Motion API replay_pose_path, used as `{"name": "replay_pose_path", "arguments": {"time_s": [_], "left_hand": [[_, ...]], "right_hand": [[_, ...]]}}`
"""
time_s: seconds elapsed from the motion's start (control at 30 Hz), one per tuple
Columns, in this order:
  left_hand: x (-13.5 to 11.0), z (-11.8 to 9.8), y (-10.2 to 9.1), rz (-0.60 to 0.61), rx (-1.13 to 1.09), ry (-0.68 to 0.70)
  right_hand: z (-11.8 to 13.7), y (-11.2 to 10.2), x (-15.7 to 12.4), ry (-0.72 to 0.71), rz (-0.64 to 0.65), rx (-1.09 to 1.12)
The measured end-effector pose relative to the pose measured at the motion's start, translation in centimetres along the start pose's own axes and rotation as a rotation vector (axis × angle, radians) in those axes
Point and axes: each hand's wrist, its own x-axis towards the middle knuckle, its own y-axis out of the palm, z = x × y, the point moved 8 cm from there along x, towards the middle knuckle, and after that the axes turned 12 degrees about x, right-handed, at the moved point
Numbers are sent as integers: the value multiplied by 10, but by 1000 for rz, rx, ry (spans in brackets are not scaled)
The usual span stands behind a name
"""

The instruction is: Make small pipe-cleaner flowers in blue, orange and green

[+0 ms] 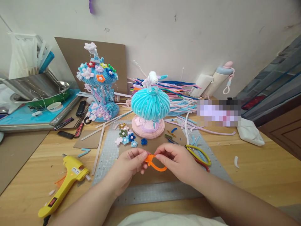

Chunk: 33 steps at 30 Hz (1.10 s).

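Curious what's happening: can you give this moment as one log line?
left hand: pinches orange pipe cleaner | right hand: pinches it too | nearby: yellow glue gun

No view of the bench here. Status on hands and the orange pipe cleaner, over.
Left hand and right hand both pinch the orange pipe cleaner. It's bent in a loop over the cutting mat. Glue gun lies apart to the left.

No writing is legible, not even the yellow glue gun [66, 185] label.

Yellow glue gun [67, 183] front-left, flowered blue model [97, 84] & blue dome model [150, 105] behind, pipe-cleaner pile [180, 91] beyond.
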Motion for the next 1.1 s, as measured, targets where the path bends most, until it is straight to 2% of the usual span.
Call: {"name": "replay_pose_path", "arguments": {"time_s": [0.13, 0.33, 0.5, 0.63, 0.83, 0.93, 1.1], "left_hand": [[-2, -4, 4, 102, -140, -15], [0, -7, -3, 13, 58, 82], [3, -6, -6, -8, 83, 115], [2, -5, -5, 14, 126, 74], [-3, 2, 3, 97, 166, -33], [-3, 4, 7, 142, 126, -50], [0, 0, -3, 48, 7, 6]], "right_hand": [[4, -5, 2, -48, -32, -23], [14, -5, -2, -172, -53, -104], [21, -13, -2, -266, -127, -158], [25, -11, 0, -290, -56, -172], [15, 2, 0, -167, 107, -106], [5, 11, -1, -48, 163, 35], [-10, 1, 6, 135, 21, 361]]}}
